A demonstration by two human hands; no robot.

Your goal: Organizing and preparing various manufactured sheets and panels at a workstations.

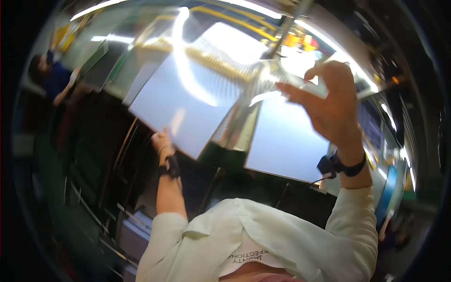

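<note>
A pale blue flat panel (pixel 164 103) lies at a slant in front of me. My left hand (pixel 162 141) is closed at its near left edge, fingertips curled over the rim. A second pale blue panel (pixel 286 145) lies to its right, with a gap between the two. My right hand (pixel 331 101) is raised above that second panel's far right part. Its thumb and bent fingers are apart, and no held thing shows clearly between them. Shiny, rippled clear film (pixel 225 70), blurred by glare, stretches over the far part of the panels toward my right hand.
Green work surface (pixel 223 157) shows between and below the panels. Yellow rails (pixel 235 19) and bright lamps are beyond. At the far left a person in dark blue (pixel 58 80) stands by dark green-edged boards (pixel 101 66). Pale stacked sheets (pixel 136 235) lie low at the left.
</note>
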